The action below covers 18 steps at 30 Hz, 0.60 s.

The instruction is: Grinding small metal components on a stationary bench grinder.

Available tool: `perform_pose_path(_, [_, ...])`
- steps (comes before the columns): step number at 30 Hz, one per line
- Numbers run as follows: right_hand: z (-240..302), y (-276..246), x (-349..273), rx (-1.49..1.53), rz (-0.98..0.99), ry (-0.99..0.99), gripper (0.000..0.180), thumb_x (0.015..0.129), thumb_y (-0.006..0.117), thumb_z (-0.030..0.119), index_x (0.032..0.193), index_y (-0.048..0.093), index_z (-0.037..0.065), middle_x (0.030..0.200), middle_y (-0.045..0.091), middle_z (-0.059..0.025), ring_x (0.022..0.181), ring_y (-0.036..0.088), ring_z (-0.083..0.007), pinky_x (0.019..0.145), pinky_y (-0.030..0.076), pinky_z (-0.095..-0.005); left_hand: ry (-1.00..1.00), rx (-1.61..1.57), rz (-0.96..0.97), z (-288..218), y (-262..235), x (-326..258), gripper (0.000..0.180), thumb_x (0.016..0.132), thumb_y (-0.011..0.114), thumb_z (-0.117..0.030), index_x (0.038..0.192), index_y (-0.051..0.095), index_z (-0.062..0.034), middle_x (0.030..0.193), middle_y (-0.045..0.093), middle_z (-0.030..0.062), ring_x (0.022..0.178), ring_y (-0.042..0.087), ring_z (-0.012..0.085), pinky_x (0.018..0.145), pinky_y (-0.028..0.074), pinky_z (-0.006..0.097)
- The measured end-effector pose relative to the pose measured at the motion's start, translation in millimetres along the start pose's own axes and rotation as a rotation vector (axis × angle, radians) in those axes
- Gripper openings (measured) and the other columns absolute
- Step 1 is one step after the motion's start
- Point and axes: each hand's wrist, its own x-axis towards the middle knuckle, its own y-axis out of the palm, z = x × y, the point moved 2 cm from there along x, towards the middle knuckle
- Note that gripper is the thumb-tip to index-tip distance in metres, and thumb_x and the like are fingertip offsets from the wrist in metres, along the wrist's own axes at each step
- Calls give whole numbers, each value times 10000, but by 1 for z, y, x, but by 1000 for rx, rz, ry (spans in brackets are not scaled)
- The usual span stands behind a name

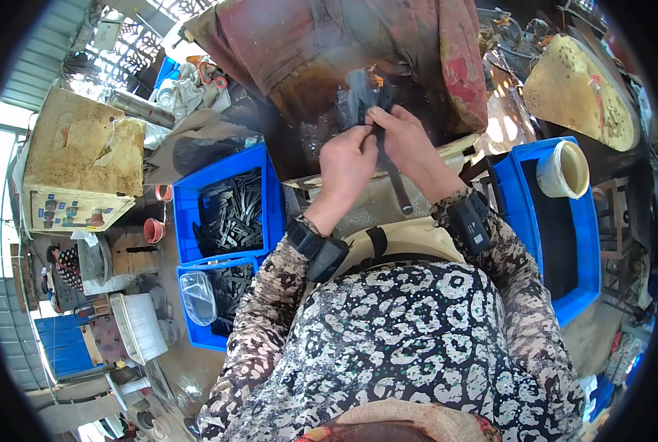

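My right hand (pixel 406 140) is closed, its thumb and fingers pinching a small dark flat piece (pixel 382 97) whose exact kind I cannot make out. Close beside it, my left hand (pixel 349 163) is closed too, its fingertips meeting the same piece. Just beyond the fingertips is a hazy grey patch (pixel 358 87) with a small orange glow (pixel 375 76). A narrow dark bar (pixel 396 180) slants down between my hands toward me. Dark stained cloth (pixel 329 44) drapes over the work spot, hiding what lies behind.
To the left, a blue bin (pixel 184 221) holds many dark flat pieces, with another blue bin (pixel 196 335) nearer me, a clear plastic tub (pixel 198 298) on it. At right, a long blue bin (pixel 585 243) carries a cream bucket (pixel 564 171). A worn wooden box (pixel 78 147) stands far left.
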Motion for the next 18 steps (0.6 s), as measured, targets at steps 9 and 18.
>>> perform_pose_path(9, [8, -16, -11, -5, -134, 33, 155, 938, 574, 90, 1083, 574, 35, 856, 562, -11, 752, 532, -108, 667, 449, -274, -138, -241, 63, 16, -9, -3, 223, 864, 553, 5, 1054, 667, -17, 875, 694, 152, 769, 684, 251, 675, 538, 343])
perform_pose_path(18, [37, -10, -70, -745, -91, 275, 353, 883, 684, 225, 1165, 591, 35, 699, 478, 39, 623, 458, -50, 531, 366, -226, -339, -369, 185, 124, -20, 52, 366, 856, 498, 96, 1163, 639, -45, 894, 699, 127, 798, 674, 155, 731, 535, 289])
